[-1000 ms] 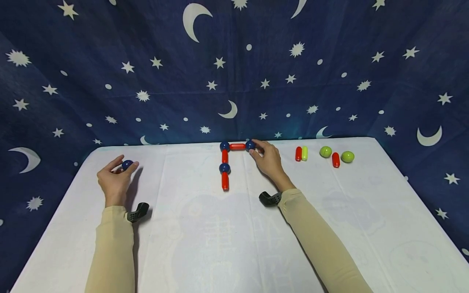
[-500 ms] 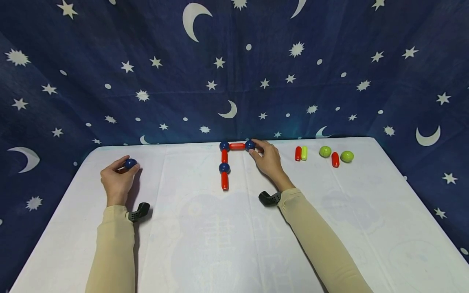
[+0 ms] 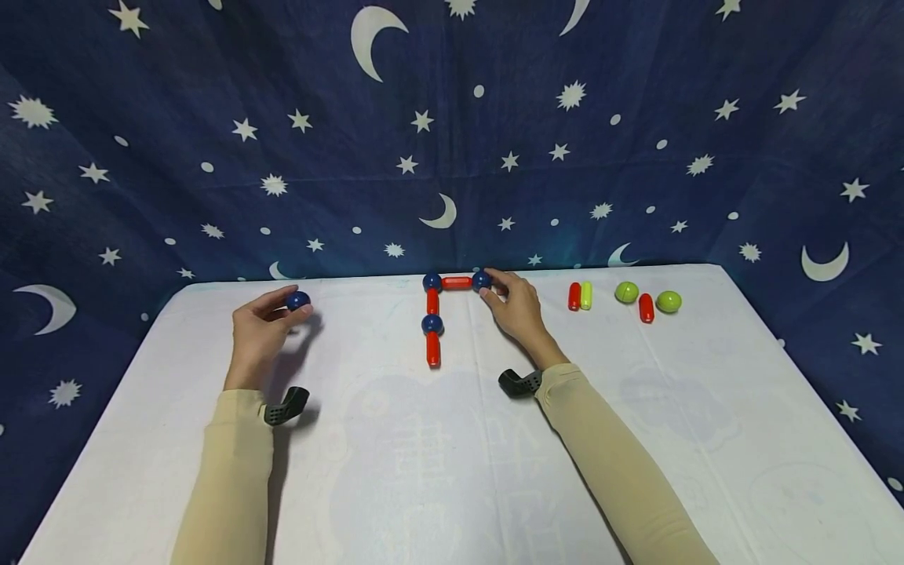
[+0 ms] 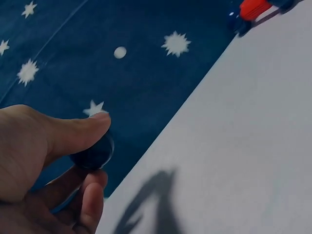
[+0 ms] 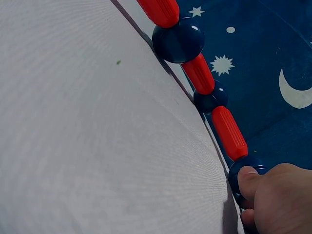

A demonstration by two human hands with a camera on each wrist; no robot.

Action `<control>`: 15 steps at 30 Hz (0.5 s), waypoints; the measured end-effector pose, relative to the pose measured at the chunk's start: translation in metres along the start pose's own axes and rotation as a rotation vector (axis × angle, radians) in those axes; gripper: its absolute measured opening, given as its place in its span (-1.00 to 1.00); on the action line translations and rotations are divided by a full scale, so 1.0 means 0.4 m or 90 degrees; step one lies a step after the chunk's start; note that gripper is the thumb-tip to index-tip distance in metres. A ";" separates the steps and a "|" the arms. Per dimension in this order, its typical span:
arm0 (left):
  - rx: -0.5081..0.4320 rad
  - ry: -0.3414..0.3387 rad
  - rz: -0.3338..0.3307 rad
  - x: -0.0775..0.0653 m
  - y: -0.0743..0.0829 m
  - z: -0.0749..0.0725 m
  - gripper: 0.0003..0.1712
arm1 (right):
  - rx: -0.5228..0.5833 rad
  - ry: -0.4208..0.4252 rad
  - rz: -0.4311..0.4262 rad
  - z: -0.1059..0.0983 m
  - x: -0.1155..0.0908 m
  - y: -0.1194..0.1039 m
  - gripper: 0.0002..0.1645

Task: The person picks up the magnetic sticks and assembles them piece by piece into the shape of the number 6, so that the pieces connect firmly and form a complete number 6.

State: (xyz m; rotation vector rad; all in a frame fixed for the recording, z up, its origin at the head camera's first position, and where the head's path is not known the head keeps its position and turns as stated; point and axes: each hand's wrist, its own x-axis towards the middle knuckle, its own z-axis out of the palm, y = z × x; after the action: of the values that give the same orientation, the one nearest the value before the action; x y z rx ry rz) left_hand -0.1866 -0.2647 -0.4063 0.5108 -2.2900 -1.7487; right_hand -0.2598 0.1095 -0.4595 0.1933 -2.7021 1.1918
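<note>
Between thumb and fingers, my left hand (image 3: 263, 333) pinches a dark blue ball (image 3: 298, 300), lifted off the table on the left side. The left wrist view shows this blue ball (image 4: 95, 153) under the thumb. At the back middle, my right hand (image 3: 519, 314) grips the blue end ball (image 3: 482, 280) of a joined shape. From that ball a red rod (image 3: 457, 283) runs left to a corner blue ball (image 3: 432, 282). A second red rod (image 3: 433, 301), another blue ball (image 3: 432, 324) and a red rod (image 3: 433, 350) with a free end continue toward me.
Right of my right hand lie a red rod (image 3: 574, 297) and a yellow-green rod (image 3: 586, 296) side by side. Farther right are two green balls (image 3: 626, 292) with a red rod (image 3: 646, 308) between them. A starry dark blue cloth (image 3: 452, 157) hangs behind the white table (image 3: 424, 471).
My left hand has moved to the right and slightly back with the blue ball, closer to the joined shape. My right hand and the shape have stayed in place.
</note>
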 end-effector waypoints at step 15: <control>0.056 -0.242 0.112 -0.050 0.009 0.140 -0.45 | -0.001 0.000 -0.001 -0.001 0.000 -0.002 -0.45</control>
State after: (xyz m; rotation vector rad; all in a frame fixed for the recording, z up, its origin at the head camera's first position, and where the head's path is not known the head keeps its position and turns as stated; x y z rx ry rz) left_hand -0.1898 -0.2065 -0.4173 -0.0180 -2.5773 -1.7870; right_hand -0.2594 0.1093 -0.4585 0.1961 -2.7025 1.1884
